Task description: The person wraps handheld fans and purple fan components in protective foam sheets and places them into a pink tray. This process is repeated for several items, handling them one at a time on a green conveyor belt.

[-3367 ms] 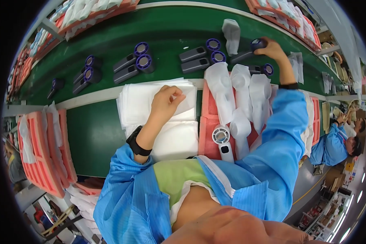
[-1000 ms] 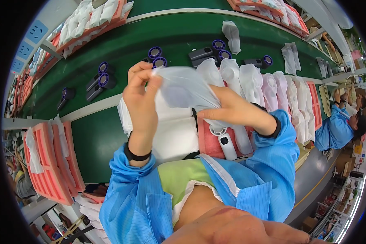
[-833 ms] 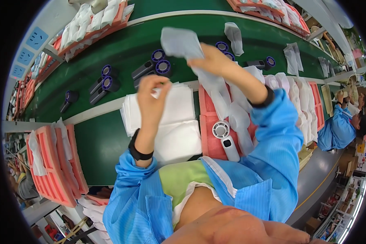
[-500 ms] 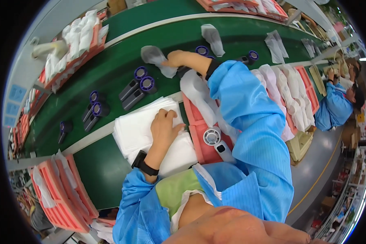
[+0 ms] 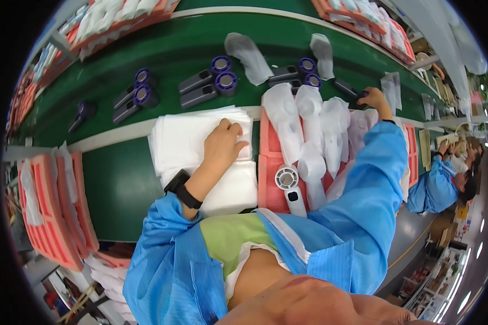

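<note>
Right hand (image 5: 373,99) grasps dark fan (image 5: 348,90) beyond bagged fans (image 5: 309,122).

dark device (image 5: 348,90) half hidden under right hand (image 5: 373,99) (fingers curled); co-worker (image 5: 444,176) blurred at rim

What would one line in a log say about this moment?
left hand: resting on bag stack | right hand: reaching to dark fan on belt | tray: wrapped fans

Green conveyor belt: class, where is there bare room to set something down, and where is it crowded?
Free: the green belt above the dark handheld fans, and the green patch between the orange trays and white bag stack. Crowded: the orange tray of bagged fans near the right hand.
</note>
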Tool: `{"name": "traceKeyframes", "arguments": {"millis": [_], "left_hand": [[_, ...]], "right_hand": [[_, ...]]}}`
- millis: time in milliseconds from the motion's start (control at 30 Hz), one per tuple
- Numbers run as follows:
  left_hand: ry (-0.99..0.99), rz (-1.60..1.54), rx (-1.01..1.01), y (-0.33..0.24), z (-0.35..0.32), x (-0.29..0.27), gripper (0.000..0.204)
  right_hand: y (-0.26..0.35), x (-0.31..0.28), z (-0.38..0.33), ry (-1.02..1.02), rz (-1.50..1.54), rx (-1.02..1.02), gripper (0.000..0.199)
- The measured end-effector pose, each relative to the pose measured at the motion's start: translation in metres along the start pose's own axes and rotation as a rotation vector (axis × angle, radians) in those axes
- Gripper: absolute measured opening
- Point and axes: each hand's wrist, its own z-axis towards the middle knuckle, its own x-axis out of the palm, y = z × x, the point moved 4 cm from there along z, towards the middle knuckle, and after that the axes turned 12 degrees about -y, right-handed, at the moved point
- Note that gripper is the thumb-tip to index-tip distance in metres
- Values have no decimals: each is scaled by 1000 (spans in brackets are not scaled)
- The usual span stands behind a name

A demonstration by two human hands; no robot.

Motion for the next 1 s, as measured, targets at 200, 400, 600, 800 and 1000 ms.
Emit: {"name": "traceKeyframes", "arguments": {"millis": [200, 400, 600, 800, 1000], "left_hand": [[42, -98, -119, 24, 0, 0, 12], [-29, -476, -244, 30, 17, -29, 8], [-57, -731, -287, -7, 18, -78, 8], [-150, -1145, -486, -44, 16, -111, 8], [-126, -1367, -493, -61, 22, -112, 5]], "right_hand": [[115, -117, -25, -377, 61, 34, 53], [268, -167, -147, -277, 653, -398, 49], [361, -137, -202, -94, 799, -576, 52], [400, -120, -228, -266, 853, -765, 67], [407, -105, -232, -385, 771, -765, 77]]}}
